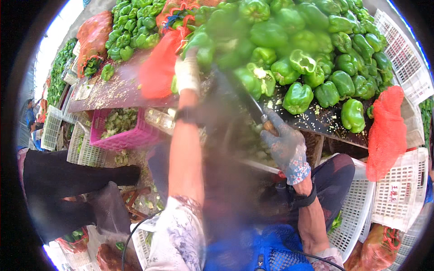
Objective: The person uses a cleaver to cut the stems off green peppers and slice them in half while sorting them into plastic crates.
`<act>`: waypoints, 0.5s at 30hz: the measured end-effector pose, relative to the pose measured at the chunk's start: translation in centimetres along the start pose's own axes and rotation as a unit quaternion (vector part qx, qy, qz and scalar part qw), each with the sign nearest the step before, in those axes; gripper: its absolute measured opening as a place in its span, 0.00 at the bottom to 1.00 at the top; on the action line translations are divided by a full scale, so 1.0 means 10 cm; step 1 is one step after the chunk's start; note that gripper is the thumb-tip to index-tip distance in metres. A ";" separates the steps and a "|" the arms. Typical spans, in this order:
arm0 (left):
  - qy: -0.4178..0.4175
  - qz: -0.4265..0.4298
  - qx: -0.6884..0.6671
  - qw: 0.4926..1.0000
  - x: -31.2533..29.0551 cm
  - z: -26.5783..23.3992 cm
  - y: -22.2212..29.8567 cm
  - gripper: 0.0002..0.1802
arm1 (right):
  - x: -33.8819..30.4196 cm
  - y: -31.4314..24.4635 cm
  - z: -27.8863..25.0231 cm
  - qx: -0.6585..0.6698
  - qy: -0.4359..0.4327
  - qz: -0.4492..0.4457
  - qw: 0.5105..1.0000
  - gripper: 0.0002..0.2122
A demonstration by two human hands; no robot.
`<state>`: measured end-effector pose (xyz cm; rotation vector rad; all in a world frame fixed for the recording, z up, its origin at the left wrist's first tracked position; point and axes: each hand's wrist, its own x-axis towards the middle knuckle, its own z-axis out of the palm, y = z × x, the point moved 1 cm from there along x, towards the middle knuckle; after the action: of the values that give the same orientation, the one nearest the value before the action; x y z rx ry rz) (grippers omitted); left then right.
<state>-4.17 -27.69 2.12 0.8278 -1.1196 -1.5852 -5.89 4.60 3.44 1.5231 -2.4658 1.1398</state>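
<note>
Green peppers [298, 97] are covering my table [113, 92]; my right hand [285, 147] is gripping a knife [253, 106] tightly, left hand [186, 72] reaching toward twelve o'clock, its grip unclear.

Green peppers [289, 40] heap across the far tabletop, leaving only a seed-strewn strip of dark board [323, 121] bare near its front edge. The left hand [187, 74] reaches between a red mesh sack [158, 67] and the heap (a narrow gap). White crates [400, 189] wall the right side; a pink crate [121, 131] sits below left.
</note>
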 end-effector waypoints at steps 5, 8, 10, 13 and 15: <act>-0.013 -0.052 -0.061 0.997 -0.70 -0.57 -0.18 0.27 | 0.17 -0.18 0.18 0.116 -0.005 0.112 0.987 0.23; 0.018 -0.046 0.155 0.987 -1.13 -0.52 -0.21 0.35 | 0.18 -0.04 0.28 0.136 0.010 0.148 0.979 0.23; 0.023 -0.006 0.246 0.969 -1.27 -0.62 -0.16 0.35 | 0.22 -0.09 0.30 0.081 0.032 0.032 0.996 0.18; 0.023 0.022 0.388 0.921 -1.40 -0.58 -0.05 0.34 | 0.18 -0.07 0.24 0.048 0.043 -0.001 0.998 0.15; 0.011 0.007 0.437 0.900 -1.51 -0.54 0.09 0.33 | 0.16 -0.14 0.18 0.017 0.060 -0.041 0.997 0.15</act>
<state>5.21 -14.66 1.02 1.3947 -1.8474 -1.0054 -5.00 1.91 3.56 1.5007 -2.2976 1.2256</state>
